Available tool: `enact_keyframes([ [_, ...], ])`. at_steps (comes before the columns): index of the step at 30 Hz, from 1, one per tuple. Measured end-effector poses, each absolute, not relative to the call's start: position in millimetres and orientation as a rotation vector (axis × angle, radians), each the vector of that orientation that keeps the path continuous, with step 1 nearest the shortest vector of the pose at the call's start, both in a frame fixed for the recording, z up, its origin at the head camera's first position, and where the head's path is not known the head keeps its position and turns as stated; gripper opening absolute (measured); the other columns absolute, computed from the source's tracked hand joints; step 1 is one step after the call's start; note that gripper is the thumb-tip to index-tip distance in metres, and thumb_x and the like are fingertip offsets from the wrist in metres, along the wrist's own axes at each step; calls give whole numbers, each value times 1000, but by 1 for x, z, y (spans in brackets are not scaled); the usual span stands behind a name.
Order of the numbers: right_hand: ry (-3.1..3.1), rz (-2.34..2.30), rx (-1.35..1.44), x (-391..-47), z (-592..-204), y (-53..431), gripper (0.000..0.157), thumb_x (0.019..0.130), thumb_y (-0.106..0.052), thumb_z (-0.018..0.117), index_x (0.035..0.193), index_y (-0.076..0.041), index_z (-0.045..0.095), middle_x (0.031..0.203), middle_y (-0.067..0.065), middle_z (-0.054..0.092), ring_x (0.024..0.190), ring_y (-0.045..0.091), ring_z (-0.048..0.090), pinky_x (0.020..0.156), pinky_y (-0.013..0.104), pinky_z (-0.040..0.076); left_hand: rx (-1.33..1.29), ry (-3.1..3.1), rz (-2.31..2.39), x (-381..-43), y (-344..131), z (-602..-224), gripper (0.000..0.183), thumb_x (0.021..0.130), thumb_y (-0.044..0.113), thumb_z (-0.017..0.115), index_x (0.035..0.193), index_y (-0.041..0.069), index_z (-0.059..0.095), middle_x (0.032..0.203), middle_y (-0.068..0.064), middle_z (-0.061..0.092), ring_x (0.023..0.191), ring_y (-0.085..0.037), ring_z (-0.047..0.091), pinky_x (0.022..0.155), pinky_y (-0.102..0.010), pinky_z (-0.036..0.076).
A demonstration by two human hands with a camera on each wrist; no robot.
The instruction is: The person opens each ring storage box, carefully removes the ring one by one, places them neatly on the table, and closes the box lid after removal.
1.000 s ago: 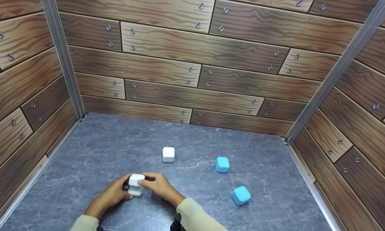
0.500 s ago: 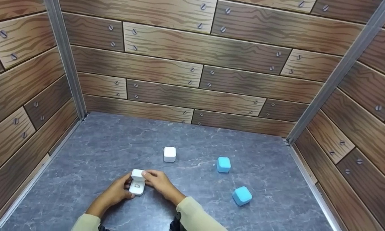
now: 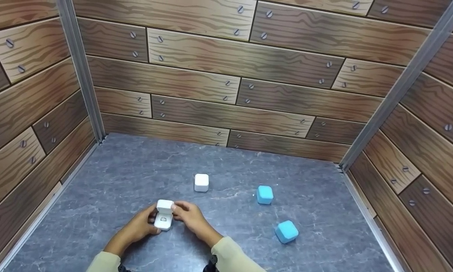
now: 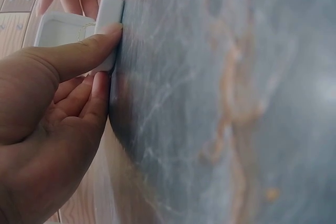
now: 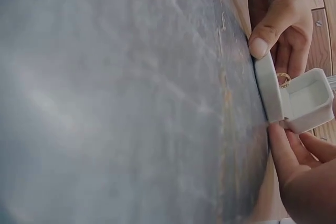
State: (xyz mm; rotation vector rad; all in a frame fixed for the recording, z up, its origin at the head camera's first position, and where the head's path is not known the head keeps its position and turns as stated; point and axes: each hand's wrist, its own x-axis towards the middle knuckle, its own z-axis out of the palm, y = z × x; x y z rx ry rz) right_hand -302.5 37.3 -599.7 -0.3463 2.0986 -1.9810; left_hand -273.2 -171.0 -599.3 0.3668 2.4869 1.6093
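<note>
An open white ring box (image 3: 163,222) stands on the grey marbled surface with its lid (image 3: 165,206) raised. A gold ring (image 5: 284,80) sits upright in its base. My left hand (image 3: 138,225) grips the base from the left; its thumb (image 4: 86,56) lies along the base's near side and the fingers curl round the far side. My right hand (image 3: 193,218) is at the box's right side, thumb at the lid's edge. In the right wrist view its index finger (image 5: 282,153) touches the base near the hinge.
Farther back stands a white closed box (image 3: 201,183) of similar shape. To the right are two blue rounded boxes, a rear one (image 3: 265,195) and a nearer one (image 3: 287,232). Wood-patterned walls (image 3: 226,87) enclose the surface at the back and sides.
The ring box's lid has swung up and back from partly raised to wide, so the ring now shows. Both hands stay at the box; the other boxes have not moved.
</note>
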Motion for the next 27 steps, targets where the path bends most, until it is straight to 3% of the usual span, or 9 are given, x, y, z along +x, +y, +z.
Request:
enact_keyframes([
  [5,2212,-1962,-313,-295,-597,39,32,96,-26,68,114,0,70,96,13,72,79,19,68,58,29,55,348,2509,1591,-274,-171,-598,95,67,-14,79,150,-12,33,125,-28,60,112,-36,61,93,-45,52],
  [10,2277,-1931,-295,-286,-595,38,24,93,-25,72,107,-5,72,81,5,68,66,14,62,45,24,45,379,2505,1611,-275,-172,-598,95,67,-16,78,150,-14,31,125,-30,59,111,-37,61,92,-43,53],
  [14,2346,-1910,-323,-279,-594,34,20,91,-19,74,103,-3,74,77,-2,66,60,9,56,44,20,42,382,2509,1623,-275,-171,-598,95,67,-15,79,149,-15,32,124,-29,59,109,-36,62,91,-43,54],
  [20,2424,-1875,-365,-272,-595,27,21,87,-14,76,103,0,74,92,0,71,61,2,54,46,18,44,393,2496,1637,-275,-170,-601,94,66,-16,78,148,-16,32,124,-29,59,108,-36,62,89,-40,54],
  [27,2515,-1805,-463,-271,-598,20,19,85,-10,77,101,1,75,96,6,72,73,1,58,63,18,50,425,2496,1644,-275,-171,-603,94,66,-15,77,148,-16,32,122,-28,59,107,-35,61,87,-37,54],
])
